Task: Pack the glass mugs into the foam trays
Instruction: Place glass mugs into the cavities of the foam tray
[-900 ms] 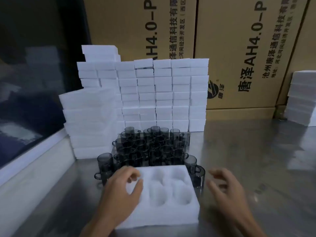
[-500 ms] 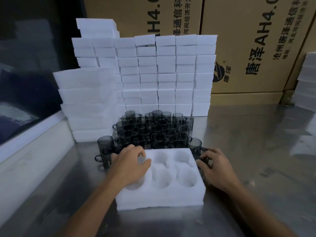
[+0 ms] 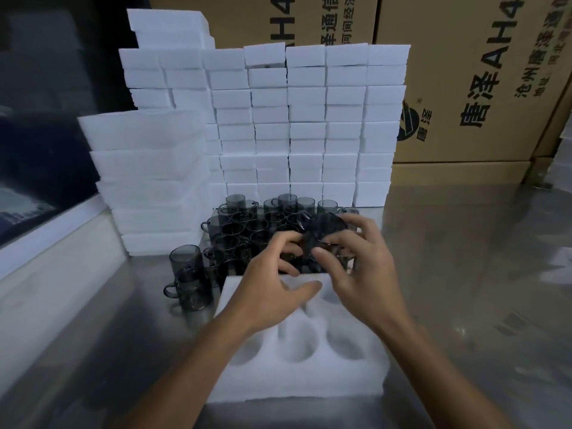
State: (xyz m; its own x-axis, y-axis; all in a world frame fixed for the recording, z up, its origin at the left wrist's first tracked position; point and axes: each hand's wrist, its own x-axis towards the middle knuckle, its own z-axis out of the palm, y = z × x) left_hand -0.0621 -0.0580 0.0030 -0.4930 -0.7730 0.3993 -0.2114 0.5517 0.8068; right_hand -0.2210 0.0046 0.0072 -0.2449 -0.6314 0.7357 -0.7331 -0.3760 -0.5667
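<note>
A white foam tray [image 3: 297, 379] with several round empty pockets lies on the steel table in front of me. Behind it stands a cluster of smoky grey glass mugs [image 3: 244, 224]. My right hand [image 3: 359, 274] holds one grey mug [image 3: 325, 233] tilted above the tray's far edge, fingers wrapped around its body. My left hand [image 3: 272, 289] hovers over the tray's far left pockets, its fingertips touching the same mug from the left side. Two more mugs [image 3: 188, 280] stand left of the tray.
Stacks of white foam blocks [image 3: 303, 119] and larger foam trays [image 3: 148, 178] rise behind the mugs. Cardboard boxes [image 3: 464, 75] line the back wall. A dark window and white ledge [image 3: 46, 243] run along the left. Bare steel table [image 3: 479, 274] spreads to the right.
My right hand picked a mug up from beside the tray's right edge and raised it. My left hand left the tray's pocket and rose to meet the mug.
</note>
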